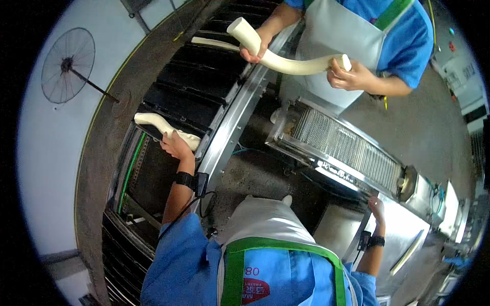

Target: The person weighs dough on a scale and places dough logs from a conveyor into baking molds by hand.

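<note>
My left hand point(177, 147) is closed round the near end of a pale, smooth dough log point(153, 120). This log is bent and lies on the black slatted conveyor point(189, 76), close to its steel side rail. At the corner of a steel table, beside a metal mesh belt, rests my right hand point(376, 210); its fingers are too foreshortened to make out. Across from me a co-worker holds a second, longer dough log point(293, 65) in both hands, and it sags between them.
A thin dough strip point(214, 44) lies farther up the black conveyor. The mesh belt point(347, 145) runs off to the right, and a pale dough stick point(407, 252) is on the steel table point(390, 224). A round wire fan guard point(68, 65) stands by the left wall.
</note>
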{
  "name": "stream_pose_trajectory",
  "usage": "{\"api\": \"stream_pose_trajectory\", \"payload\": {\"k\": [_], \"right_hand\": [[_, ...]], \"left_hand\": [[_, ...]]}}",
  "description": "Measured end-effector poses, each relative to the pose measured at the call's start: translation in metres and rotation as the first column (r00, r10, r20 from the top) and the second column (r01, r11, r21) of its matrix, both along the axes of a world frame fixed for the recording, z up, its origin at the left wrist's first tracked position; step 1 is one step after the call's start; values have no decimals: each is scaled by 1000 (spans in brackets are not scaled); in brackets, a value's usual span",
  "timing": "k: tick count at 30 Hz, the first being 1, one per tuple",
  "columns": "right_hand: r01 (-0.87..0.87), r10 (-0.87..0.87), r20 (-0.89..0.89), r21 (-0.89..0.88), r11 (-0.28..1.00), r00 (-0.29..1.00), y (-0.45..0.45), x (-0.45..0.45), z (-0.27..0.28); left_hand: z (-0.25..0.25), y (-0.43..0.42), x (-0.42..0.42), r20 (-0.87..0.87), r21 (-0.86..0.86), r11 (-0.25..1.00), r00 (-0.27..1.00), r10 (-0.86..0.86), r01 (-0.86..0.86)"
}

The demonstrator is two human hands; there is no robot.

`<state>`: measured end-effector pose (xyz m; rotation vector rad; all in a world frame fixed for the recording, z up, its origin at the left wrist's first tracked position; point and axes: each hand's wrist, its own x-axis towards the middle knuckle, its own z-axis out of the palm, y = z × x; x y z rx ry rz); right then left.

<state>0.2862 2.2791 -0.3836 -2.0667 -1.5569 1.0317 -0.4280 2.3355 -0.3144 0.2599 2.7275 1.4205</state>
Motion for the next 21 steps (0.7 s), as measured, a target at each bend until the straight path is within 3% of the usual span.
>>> {"api": "stream_pose_trajectory", "payload": {"k": [2, 4, 9, 11, 12, 13, 14, 15, 17, 21], "right_hand": [[73, -62, -112, 92, 993, 992, 11, -4, 14], [-11, -13, 320, 74, 997, 947, 21, -11, 21], [-23, -5, 281, 96, 995, 960, 40, -30, 43], [-61, 58, 391, -3, 998, 918, 41, -54, 72], [-121, 54, 396, 146, 982, 917, 40, -38, 53], [-161, 30, 413, 287, 944, 910, 34, -19, 30], [-165, 77, 324, 252, 954, 943, 35, -11, 26], [-150, 31, 429, 246, 958, 903, 31, 19, -14], [-175, 61, 506, 180, 968, 860, 35, -1, 10], [-73, 45, 472, 42, 996, 880, 34, 3, 21]], "left_hand": [[-1, 1, -1, -25, 21, 1000, 1000, 14, -13], [-6, 3, -3, -54, 48, 999, 999, 6, -4], [-11, 9, -6, -50, 63, 998, 999, 7, -4], [-20, 10, -15, -112, -4, 1000, 993, 22, -23], [-28, 12, -28, -176, -74, 997, 984, 6, -20], [-38, 16, -33, -298, 40, 996, 950, 92, -84], [-43, 21, -36, -350, 16, 998, 934, 67, -65], [-42, 21, -41, -368, -30, 999, 930, 14, -26], [-39, 16, -48, -369, -89, 995, 927, -68, 38], [-31, 17, -57, -305, -133, 989, 946, -108, 70]]}}
